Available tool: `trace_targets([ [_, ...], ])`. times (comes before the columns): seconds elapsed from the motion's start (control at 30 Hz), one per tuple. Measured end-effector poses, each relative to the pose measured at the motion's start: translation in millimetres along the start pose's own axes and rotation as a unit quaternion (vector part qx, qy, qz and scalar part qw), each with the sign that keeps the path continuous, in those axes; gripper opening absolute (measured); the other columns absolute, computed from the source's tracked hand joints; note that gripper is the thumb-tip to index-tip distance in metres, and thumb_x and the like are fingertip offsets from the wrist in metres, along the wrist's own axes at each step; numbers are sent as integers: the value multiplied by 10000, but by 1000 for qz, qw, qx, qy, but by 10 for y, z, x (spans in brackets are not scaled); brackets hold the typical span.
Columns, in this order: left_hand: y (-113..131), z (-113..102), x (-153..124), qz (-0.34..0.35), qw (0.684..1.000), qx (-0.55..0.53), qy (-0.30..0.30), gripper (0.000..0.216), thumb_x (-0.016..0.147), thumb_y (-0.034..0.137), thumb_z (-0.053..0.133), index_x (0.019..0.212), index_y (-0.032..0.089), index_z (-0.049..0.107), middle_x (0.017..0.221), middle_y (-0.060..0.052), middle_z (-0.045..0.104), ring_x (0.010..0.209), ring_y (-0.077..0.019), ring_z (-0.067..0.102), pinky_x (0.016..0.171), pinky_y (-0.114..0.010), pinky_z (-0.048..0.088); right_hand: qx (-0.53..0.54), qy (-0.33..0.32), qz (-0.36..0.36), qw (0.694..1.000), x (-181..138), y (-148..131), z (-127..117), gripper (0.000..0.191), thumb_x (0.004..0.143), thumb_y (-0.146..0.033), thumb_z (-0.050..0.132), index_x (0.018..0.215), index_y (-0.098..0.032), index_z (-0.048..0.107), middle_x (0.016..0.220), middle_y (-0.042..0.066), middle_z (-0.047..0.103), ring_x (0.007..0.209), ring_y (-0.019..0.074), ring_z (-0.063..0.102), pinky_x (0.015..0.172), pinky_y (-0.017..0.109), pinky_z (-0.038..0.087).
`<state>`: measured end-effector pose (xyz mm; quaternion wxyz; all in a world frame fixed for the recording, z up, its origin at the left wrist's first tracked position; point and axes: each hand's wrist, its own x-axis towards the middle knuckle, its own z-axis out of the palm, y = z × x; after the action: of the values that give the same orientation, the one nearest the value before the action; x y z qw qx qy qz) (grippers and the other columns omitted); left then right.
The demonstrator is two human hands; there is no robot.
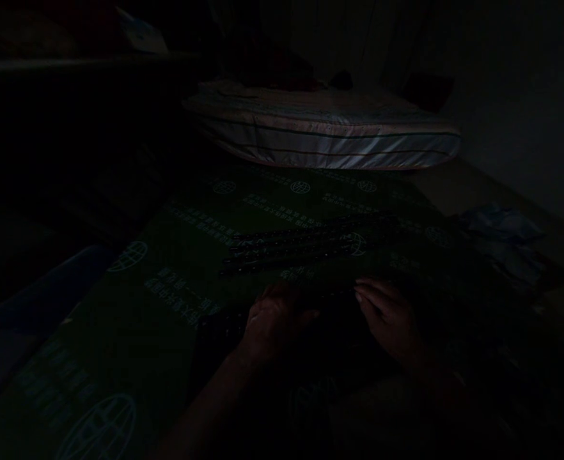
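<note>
The scene is very dark. My left hand (272, 316) lies over a long dark strip (224, 324) dotted with small light specks, fingers bent over it and thumb stretched to the right. At the strip's right part, the closed fingertips of my right hand (387, 313) pinch its edge. Between and below both hands spreads a black area whose form I cannot make out. Beyond the hands, several similar speckled dark strips (286, 246) lie roughly side by side. Their kind is too dim to tell.
Under everything is a green sheet (138, 345) printed with pale globe marks and writing. A striped mattress (330, 140) stands beyond its far edge. Crumpled, plastic-looking material (502, 230) lies on the right. A shelf edge (71, 62) runs along the upper left.
</note>
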<state>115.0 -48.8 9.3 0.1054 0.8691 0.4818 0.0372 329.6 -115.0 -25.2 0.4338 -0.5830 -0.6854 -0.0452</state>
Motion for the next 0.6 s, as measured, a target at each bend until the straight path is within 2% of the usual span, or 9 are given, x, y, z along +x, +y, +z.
trace_targets([
  [0.13,-33,46,-39,23,999,-1,33,332,822,476,565,972,187,632,996,-80,662,930,-253,612,824,-380,489,-17,-22,5,1000,94,6,-53,191,875,-247,505,912,-236,692,959,63,698,897,201,652,802,377,554],
  [0.23,-54,102,-63,51,997,-17,60,322,839,436,556,1045,194,608,1005,-76,661,923,-249,612,838,-397,487,-34,-51,-12,998,221,49,-71,200,877,-256,498,894,-225,695,954,63,700,883,198,655,795,366,554],
  [0.33,-69,145,-85,67,995,-20,75,267,841,384,562,1028,199,611,974,-72,662,890,-247,615,819,-404,497,-41,-75,-25,996,383,128,-59,209,877,-260,495,878,-209,698,941,68,700,859,192,658,778,347,556],
  [0.6,-147,209,-118,103,989,-49,95,271,835,357,590,1058,203,600,1011,-73,641,897,-227,607,791,-380,517,-32,-132,-31,990,829,432,179,187,855,-225,513,831,-226,699,867,36,691,787,160,643,732,300,531],
])
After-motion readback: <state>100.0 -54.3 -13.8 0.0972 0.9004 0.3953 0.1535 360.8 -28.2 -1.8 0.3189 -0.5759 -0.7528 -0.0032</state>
